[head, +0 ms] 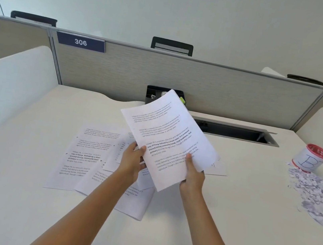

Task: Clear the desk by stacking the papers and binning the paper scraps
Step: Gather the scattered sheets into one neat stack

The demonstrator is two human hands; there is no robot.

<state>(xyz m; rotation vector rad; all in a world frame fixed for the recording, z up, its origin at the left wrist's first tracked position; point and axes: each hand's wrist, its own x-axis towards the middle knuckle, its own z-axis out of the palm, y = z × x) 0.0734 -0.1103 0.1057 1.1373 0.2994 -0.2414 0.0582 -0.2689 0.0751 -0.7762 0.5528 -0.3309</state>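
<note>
Taking the held stack as the dial's centre, at eight o'clock the loose sheets [79,158] lie fanned flat on the white desk [9,194], printed side up and overlapping one another, some running under your forearms.

Your left hand [133,160] grips the left edge of the held sheets [172,136]. Its thumb is pressed on the printed face and its fingers are curled behind, out of sight.

The held sheets are lifted off the desk and tilted, with their top corner pointing to twelve o'clock, where it covers part of a black organiser [152,94] standing against the grey partition [224,89].

Your right hand [193,175] pinches the lower edge of the same sheets at five o'clock, thumb on top and fingers underneath. You cannot tell how many sheets are in the stack.

At two o'clock an open slot [236,131] is let into the back of the desk.

Further out at three o'clock stands a red-rimmed cup [311,158] wrapped in white paper with handwritten letters. Just in front of it at four o'clock, the paper scraps [317,196] lie in a loose heap on the desk, well apart from both hands, and the heap's near edge reaches the cup's base.
</note>
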